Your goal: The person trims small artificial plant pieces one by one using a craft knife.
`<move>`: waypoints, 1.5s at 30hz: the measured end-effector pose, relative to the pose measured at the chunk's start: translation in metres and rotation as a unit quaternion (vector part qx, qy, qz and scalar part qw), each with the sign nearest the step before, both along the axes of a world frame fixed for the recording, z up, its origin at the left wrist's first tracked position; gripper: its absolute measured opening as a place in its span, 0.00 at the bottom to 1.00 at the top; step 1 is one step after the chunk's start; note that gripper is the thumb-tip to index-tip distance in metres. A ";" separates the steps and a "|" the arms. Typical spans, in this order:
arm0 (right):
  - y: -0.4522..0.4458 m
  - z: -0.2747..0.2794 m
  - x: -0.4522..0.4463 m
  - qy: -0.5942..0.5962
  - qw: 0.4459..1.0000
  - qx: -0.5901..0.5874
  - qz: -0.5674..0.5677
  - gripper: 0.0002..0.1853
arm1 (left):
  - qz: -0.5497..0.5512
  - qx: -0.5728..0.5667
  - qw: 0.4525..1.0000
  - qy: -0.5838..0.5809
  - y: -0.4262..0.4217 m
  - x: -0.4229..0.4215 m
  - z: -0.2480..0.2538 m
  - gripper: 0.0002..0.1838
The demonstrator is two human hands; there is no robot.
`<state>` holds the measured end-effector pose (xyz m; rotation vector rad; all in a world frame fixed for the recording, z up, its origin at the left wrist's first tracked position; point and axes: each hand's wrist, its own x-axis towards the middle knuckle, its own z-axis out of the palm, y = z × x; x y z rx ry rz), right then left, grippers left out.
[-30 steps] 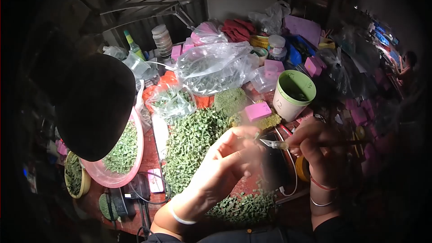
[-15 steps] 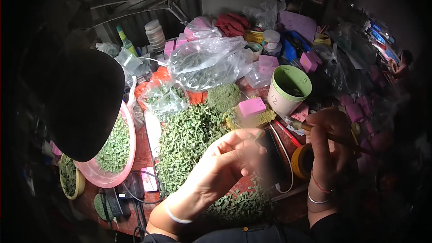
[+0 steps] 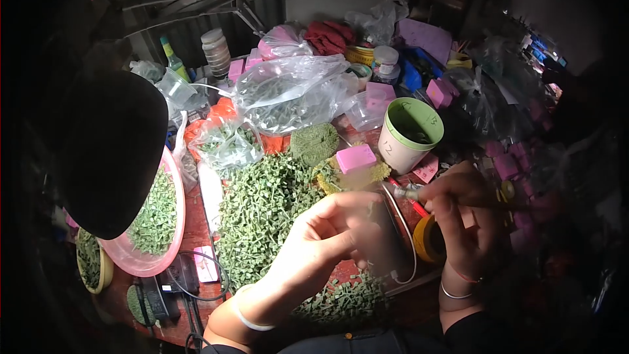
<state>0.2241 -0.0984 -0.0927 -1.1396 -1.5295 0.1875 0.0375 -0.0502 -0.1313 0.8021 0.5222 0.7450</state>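
Note:
My left hand (image 3: pixel 321 236) is raised over the table with its thumb and fingertips pinched around a tiny green piece (image 3: pixel 370 208), blurred by motion. To its right, my right hand (image 3: pixel 462 206) has its fingers closed on a thin-handled knife (image 3: pixel 409 193), the tip toward my left hand. Behind and left of my left hand spreads a big heap of small green pieces (image 3: pixel 262 213); a smaller heap (image 3: pixel 344 298) lies under my left wrist. A pink block (image 3: pixel 356 158) rests on a yellowish pad (image 3: pixel 380 172) beyond my fingers.
A green-rimmed bucket (image 3: pixel 401 147) stands behind my right hand, a yellow tape roll (image 3: pixel 429 238) below it. At left are a pink basin (image 3: pixel 177 236) and a dark lamp head (image 3: pixel 118 151). Plastic bags (image 3: pixel 288 95) and a white cable (image 3: pixel 409 239) lie beyond and between.
The view has shifted, so the table items appear farther left. The knife, drawn back from my left hand half a second ago, is closer to it again. The person at far right is now obscured.

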 end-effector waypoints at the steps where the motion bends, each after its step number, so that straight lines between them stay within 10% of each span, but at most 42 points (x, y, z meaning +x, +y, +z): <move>1: -0.002 0.002 0.004 0.001 0.998 -0.023 0.066 0.04 | -0.007 -0.002 1.000 -0.011 0.000 0.001 0.001 0.19; 30: -0.016 0.001 -0.002 0.104 0.994 -0.011 0.023 0.06 | -0.055 0.056 0.996 -0.048 0.003 -0.002 -0.016 0.19; 45: -0.009 0.007 -0.004 -0.042 0.999 0.012 0.013 0.04 | -0.027 0.018 0.999 0.006 0.001 0.002 -0.014 0.16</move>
